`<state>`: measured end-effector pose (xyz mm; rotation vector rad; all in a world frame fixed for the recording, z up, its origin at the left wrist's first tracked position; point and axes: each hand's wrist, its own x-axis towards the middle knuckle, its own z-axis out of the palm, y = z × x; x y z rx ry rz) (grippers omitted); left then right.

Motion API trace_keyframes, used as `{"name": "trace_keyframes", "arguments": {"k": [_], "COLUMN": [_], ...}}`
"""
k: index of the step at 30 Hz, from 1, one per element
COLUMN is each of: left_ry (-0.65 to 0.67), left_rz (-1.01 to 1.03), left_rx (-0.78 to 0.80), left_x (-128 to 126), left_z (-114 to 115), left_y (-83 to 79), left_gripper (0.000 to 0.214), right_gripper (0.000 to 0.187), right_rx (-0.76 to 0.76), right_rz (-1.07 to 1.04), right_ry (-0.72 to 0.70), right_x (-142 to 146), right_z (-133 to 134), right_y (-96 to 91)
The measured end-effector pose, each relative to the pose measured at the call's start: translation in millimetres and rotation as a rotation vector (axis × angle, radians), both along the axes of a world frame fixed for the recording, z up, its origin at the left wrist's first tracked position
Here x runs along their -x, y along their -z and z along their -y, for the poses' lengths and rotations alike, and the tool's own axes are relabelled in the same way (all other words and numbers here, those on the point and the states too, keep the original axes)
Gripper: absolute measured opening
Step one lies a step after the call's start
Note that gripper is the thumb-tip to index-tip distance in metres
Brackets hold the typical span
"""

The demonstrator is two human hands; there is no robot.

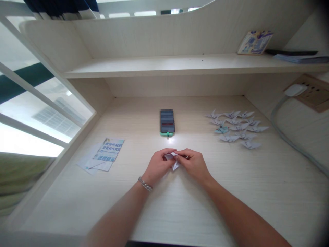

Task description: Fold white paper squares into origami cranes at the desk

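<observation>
A small folded piece of white paper (175, 166) is pinched between my two hands, just above the middle of the desk. My left hand (159, 165), with a chain bracelet on its wrist, grips the paper's left side between thumb and fingers. From the right, my right hand (193, 164) closes on the paper's other edge, its fingertips meeting those of the left. Parts of the folds are hidden behind the fingers. To the right lie several folded paper cranes (239, 127), mostly white, with one light-blue crane (221, 129) among them.
A phone (167, 120) with a green-edged lower end lies beyond my hands. Printed cards and paper sheets (109, 154) are at the left. A shelf (154, 65) spans the back, holding a small colourful packet (255, 42). A grey cable (288, 145) runs from the wall socket (315, 91).
</observation>
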<state>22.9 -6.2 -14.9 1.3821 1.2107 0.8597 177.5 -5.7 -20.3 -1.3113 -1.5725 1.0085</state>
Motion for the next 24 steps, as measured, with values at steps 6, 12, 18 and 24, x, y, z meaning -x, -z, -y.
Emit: {"name": "trace_keyframes", "arguments": {"k": [6, 12, 18, 24], "left_ry": [0.056, 0.049, 0.060, 0.093], "left_rz": [0.044, -0.006, 0.037, -0.009], "left_rx": [0.043, 0.031, 0.057, 0.059], "left_x": [-0.7, 0.5, -4.3, -1.4], "left_z": [0.6, 0.6, 3.1, 2.4], "left_y": [-3.5, -6.0, -10.4, -8.2], "left_gripper": [0.026, 0.026, 0.028, 0.021], "right_gripper": [0.019, 0.019, 0.019, 0.018], "right_rx": [0.084, 0.032, 0.071, 0.038], "right_rz": [-0.049, -0.041, -0.079, -0.030], "right_ry": [-0.064, -0.061, -0.038, -0.053], "right_x": [-2.5, -0.7, -1.7, -2.0], "right_z": [-2.7, -0.4, -1.4, -1.8], "right_y": [2.1, 0.9, 0.1, -0.7]}}
